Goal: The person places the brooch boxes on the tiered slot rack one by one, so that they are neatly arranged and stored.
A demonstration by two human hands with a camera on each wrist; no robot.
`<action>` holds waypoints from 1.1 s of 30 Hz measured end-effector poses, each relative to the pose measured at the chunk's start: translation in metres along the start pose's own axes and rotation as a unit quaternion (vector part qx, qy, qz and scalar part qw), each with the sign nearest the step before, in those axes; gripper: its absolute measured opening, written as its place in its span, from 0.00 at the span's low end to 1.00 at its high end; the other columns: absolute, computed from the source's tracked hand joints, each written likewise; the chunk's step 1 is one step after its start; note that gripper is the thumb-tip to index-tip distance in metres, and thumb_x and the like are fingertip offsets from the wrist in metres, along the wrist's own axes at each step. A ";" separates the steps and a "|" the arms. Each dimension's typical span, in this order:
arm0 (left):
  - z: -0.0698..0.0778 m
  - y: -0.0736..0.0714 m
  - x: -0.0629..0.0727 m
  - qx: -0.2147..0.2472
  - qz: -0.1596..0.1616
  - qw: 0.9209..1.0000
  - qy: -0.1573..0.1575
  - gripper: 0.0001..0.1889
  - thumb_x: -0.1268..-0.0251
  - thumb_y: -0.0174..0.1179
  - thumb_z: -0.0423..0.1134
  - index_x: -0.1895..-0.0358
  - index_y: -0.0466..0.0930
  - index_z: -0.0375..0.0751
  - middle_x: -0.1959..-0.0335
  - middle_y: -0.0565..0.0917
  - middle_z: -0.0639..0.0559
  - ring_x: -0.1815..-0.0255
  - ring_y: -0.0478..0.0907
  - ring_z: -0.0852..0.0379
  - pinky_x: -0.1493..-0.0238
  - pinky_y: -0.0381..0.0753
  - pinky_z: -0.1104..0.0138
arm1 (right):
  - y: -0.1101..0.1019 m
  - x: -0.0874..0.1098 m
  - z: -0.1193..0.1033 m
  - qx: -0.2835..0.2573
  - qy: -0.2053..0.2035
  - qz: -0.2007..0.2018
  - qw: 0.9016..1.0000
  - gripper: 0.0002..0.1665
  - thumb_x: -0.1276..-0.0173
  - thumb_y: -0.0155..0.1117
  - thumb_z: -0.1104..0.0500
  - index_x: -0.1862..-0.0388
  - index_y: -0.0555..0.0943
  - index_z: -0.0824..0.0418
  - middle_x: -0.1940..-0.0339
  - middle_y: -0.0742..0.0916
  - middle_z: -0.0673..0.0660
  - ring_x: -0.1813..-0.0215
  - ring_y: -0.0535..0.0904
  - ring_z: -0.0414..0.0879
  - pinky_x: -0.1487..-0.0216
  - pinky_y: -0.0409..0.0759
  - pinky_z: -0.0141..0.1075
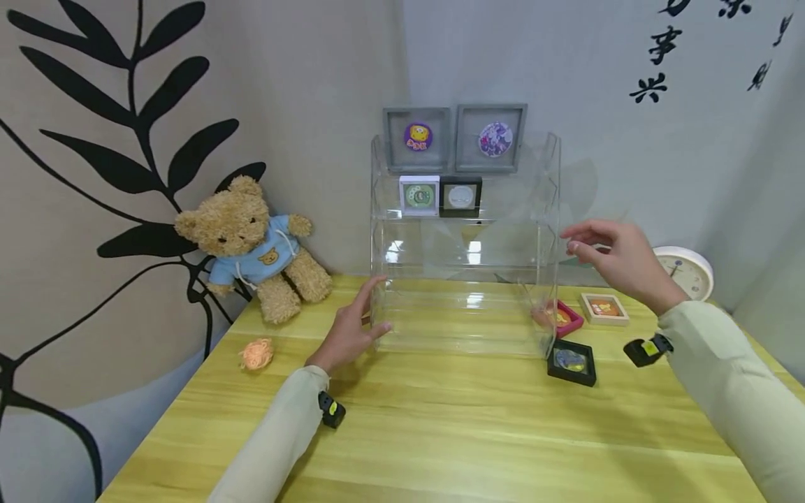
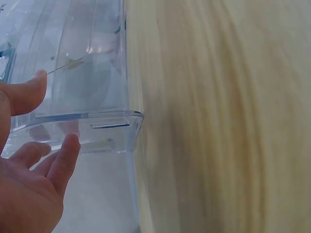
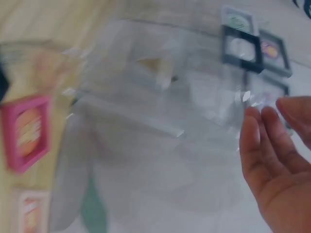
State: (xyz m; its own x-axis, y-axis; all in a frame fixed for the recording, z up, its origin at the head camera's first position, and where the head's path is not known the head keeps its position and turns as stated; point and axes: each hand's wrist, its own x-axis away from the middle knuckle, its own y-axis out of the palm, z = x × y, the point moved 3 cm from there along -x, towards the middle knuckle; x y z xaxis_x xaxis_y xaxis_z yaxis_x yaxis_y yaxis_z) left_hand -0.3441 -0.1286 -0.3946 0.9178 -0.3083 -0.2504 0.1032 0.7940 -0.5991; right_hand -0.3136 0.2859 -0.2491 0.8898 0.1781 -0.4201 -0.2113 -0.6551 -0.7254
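A clear acrylic tiered stand (image 1: pixel 465 314) stands upright on the wooden table. My left hand (image 1: pixel 349 332) is at its left side, thumb and fingers spread around the side panel (image 2: pixel 82 116); the fingertips come right up to the panel in the left wrist view. My right hand (image 1: pixel 613 255) is raised beside the stand's right edge, fingers loosely bent and holding nothing. Two grey frames (image 1: pixel 416 164) (image 1: pixel 490 164) with round badges stand on the top tier. Below them sit a small white frame (image 1: pixel 419 195) and a black frame (image 1: pixel 461 196), side by side.
Right of the stand lie a pink frame (image 1: pixel 571 320), a cream frame (image 1: pixel 605 309) and another black frame (image 1: pixel 571 362). A round white clock (image 1: pixel 688 272) is behind my right forearm. A teddy bear (image 1: pixel 258 248) and a peach yarn-like ball (image 1: pixel 257 355) are at the left.
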 end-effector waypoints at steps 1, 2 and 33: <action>0.000 0.000 0.000 0.001 0.001 1.000 0.000 0.48 0.34 0.67 0.36 0.26 0.48 0.85 0.19 0.58 0.41 0.25 0.66 0.36 0.31 0.78 0.47 | 0.000 0.007 0.006 0.006 0.000 -0.007 1.000 0.14 0.22 0.57 0.58 0.45 0.83 0.62 0.52 0.89 0.67 0.66 0.80 0.23 0.67 0.82 0.23; -0.001 -0.001 0.001 0.000 0.002 1.000 -0.001 0.48 0.34 0.67 0.36 0.26 0.48 0.85 0.19 0.58 0.41 0.25 0.66 0.36 0.31 0.78 0.47 | 0.002 0.014 0.012 0.009 0.000 -0.013 1.000 0.14 0.22 0.57 0.58 0.46 0.84 0.62 0.53 0.89 0.67 0.66 0.80 0.23 0.67 0.82 0.23; 0.001 0.000 0.003 0.020 0.012 1.000 0.012 0.48 0.36 0.67 0.32 0.25 0.51 0.81 0.23 0.65 0.37 0.26 0.68 0.35 0.31 0.78 0.46 | 0.083 0.072 0.125 0.079 0.050 -0.209 0.973 0.02 0.37 0.67 0.65 0.67 0.82 0.64 0.74 0.82 0.50 0.72 0.70 0.38 0.72 0.68 0.28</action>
State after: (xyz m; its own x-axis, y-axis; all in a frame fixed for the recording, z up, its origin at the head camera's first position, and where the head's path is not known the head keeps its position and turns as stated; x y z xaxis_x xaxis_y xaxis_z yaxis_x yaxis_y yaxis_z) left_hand -0.3411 -0.1293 -0.3948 0.9110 -0.3006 -0.2825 0.0969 0.8216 -0.5618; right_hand -0.3182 0.3359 -0.4079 0.9448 0.3269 -0.0194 0.1259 -0.4172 -0.9000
